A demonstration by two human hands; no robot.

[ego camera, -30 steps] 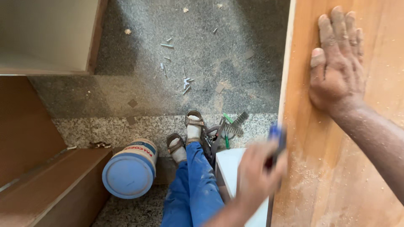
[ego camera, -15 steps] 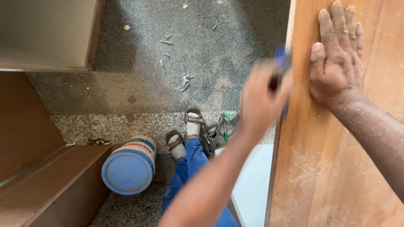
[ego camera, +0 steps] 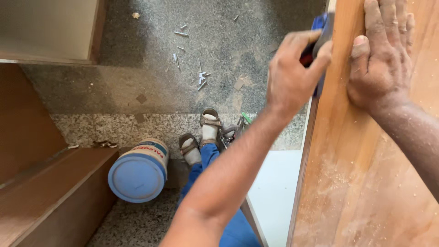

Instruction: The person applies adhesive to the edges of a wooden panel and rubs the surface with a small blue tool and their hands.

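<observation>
Speckled stone floor (ego camera: 137, 91) lies far below the dusty wooden board (ego camera: 366, 183). The right hand (ego camera: 382, 59) lies flat and open on its face; the left hand (ego camera: 292, 73), closed around a blue tool (ego camera: 322, 27) at the edge, could slip and scrape the right thumb alongside. Since a second ago, that hand has travelled up the edge.

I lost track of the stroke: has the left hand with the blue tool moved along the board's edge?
Yes. The left hand slid up the wooden board edge, level with the resting right hand.

Left fingers (ego camera: 320, 50) curled, right hand (ego camera: 382, 55) flat
</observation>
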